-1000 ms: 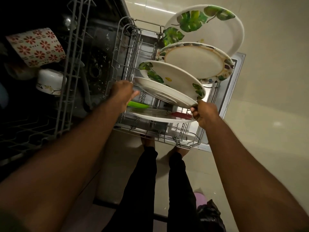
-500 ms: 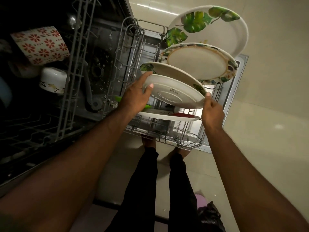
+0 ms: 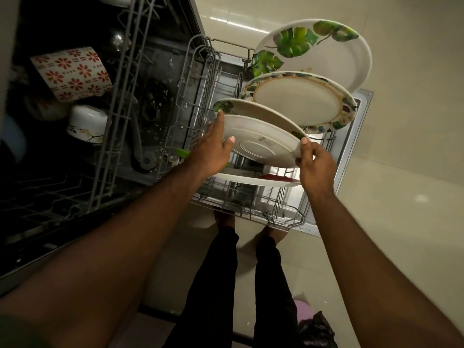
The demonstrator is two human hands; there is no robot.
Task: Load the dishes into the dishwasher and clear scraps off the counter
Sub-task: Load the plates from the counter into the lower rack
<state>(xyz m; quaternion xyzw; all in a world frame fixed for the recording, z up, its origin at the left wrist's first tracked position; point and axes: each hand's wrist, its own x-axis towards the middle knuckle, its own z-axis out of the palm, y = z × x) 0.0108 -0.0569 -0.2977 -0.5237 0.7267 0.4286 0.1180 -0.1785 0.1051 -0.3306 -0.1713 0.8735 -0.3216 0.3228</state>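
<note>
I look down at the pulled-out lower dishwasher rack point(image 3: 251, 214). A white plate point(image 3: 261, 144), its underside toward me, stands tilted among the rack's tines. My left hand point(image 3: 213, 146) holds its left rim, thumb on the underside. My right hand point(image 3: 316, 164) pinches its right rim. Behind it stand a leaf-print plate point(image 3: 253, 110), a plate with a brown-green border point(image 3: 298, 101) and a large plate with green leaves point(image 3: 319, 49). Below the held plate lies another white plate point(image 3: 251, 180) with a red patch.
The upper rack point(image 3: 120, 96) on the left holds a red-flowered mug point(image 3: 72, 74) and a small white bowl point(image 3: 86, 124). The open dishwasher door point(image 3: 351, 146) lies under the lower rack. My legs and feet stand on the pale floor tiles point(image 3: 389, 222). A dark bag point(image 3: 316, 330) sits bottom right.
The white plate has been tipped up from nearly flat to a steeper tilt. My left hand moved from the rack's edge onto the plate's left rim. My right hand stayed on the right rim.
</note>
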